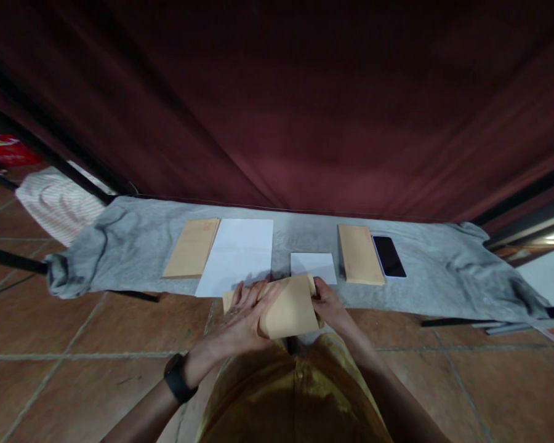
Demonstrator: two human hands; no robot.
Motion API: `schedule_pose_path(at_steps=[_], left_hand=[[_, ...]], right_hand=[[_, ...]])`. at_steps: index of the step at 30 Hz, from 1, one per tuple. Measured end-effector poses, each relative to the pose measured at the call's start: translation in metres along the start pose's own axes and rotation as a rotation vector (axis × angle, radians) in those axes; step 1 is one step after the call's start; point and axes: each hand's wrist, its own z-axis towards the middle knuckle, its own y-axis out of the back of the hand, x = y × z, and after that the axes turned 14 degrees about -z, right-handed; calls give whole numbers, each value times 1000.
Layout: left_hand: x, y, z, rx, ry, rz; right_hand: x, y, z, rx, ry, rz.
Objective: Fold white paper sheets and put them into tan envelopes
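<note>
At the near edge of the gray cloth [138,246], a brown envelope [292,311] is held just above the person's lap, between both hands. Lying flat across its left end is the left hand [244,317], fingers [252,294] stretched out and close together. Gripping the right edge is the right hand [329,306], thumb on top; its other fingers are hidden behind the paper, so their curl cannot be told. A white sheet [237,252] and a phone [388,256] lie beyond on the cloth.
</note>
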Motion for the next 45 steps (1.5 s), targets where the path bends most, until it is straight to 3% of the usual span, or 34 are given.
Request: schedule_pose_path(at_steps=[4,6,8,12,15,22,24,26,31,36,41,45], left_hand=[[4,5,3,-24,1,55],[4,7,6,-23,4,80],[4,9,8,-23,4,111],[3,13,11,-28,-8,192],[1,16,12,-17,-8,239],[3,19,12,47,9,262],[5,18,11,55,-3,267],[5,17,11,56,-16,278],[2,15,13,43,-38,314],[3,17,17,54,-38,325],[14,25,25,66,-30,331],[32,32,35,112,7,310]], right_hand=[[0,0,-2,-395,121,-459],[0,1,-6,-485,175,-640],[2,2,-10,-456,216,-758],[3,4,-14,-264,241,-864],[2,4,-12,-148,183,-711],[4,8,-7,162,-34,35],[8,10,-6,213,-122,153],[11,12,-5,252,-174,165],[14,11,1,301,-130,164],[8,7,8,358,-294,402],[-1,-7,22,468,-421,552],[-1,-23,42,488,-429,556]])
